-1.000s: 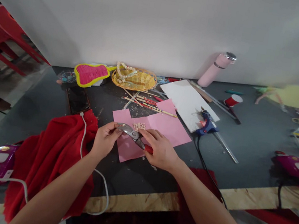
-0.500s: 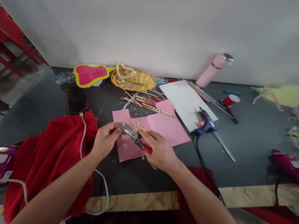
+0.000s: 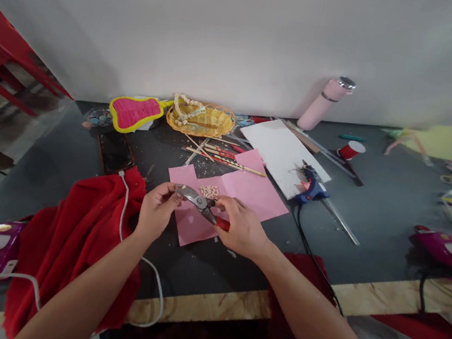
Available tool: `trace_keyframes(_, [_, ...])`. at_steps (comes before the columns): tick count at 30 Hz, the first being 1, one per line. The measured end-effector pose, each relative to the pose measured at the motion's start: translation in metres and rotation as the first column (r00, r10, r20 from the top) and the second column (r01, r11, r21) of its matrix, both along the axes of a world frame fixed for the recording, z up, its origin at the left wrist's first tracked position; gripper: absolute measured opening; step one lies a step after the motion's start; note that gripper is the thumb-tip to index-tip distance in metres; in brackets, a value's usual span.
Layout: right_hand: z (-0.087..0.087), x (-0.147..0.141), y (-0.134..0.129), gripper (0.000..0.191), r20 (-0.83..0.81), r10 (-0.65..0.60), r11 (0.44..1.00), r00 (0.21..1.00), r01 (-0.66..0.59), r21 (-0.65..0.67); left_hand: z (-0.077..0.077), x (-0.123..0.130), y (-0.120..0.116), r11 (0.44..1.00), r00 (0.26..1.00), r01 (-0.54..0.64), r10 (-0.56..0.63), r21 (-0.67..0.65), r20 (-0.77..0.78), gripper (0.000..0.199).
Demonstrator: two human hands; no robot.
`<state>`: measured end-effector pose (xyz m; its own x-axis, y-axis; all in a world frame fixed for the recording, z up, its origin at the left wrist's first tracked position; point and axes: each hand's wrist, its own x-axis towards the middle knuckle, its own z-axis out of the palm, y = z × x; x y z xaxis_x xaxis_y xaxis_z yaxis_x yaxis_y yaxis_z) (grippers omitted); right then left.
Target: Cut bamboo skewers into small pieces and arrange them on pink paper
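Observation:
Over the pink paper [image 3: 254, 193], my right hand [image 3: 244, 230] grips a pair of pruning shears [image 3: 202, 204] by their red handles. The curved metal jaws point left, toward my left hand [image 3: 158, 207]. Its thumb and fingers are pinched together at the jaw tip, where a small pale piece [image 3: 183, 187] shows; most of it is hidden by the fingers and the blade. Just behind the shears, a little heap of pale cut bits [image 3: 208, 191] lies on the paper.
Patterned wooden sticks [image 3: 227, 159] and a wicker basket [image 3: 216, 122] lie behind the paper. To the right are white board [image 3: 274, 148], a blue glue gun [image 3: 312, 189], a red spool [image 3: 351, 150] and a pink flask [image 3: 324, 105]. Left are a phone [image 3: 116, 152] and red cloth [image 3: 76, 232].
The right-hand fingers have shifted slightly on the handles, which look a little farther apart. My left hand keeps its pinch at the jaw tip. The view has moved slightly.

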<state>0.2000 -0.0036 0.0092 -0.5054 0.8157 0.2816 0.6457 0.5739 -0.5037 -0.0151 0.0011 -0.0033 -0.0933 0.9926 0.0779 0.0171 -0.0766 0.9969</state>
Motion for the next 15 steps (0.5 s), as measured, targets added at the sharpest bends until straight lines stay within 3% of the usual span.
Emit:
trace_keyframes(6, [0.0010,0.0009,0.0013,0.005,0.059,0.036,0.991,0.998,-0.043,0.125,0.0012,-0.0007,-0.0010,1.000,0.999,-0.004,0.005,0.022,-0.035,0.009])
trace_keyframes(15, [0.0003,0.0050,0.0018,0.009,0.093,0.077,0.986,0.993,-0.090,0.142,0.0004,-0.0021,-0.0011,0.999,0.998,0.009,-0.007,0.031,-0.066,0.011])
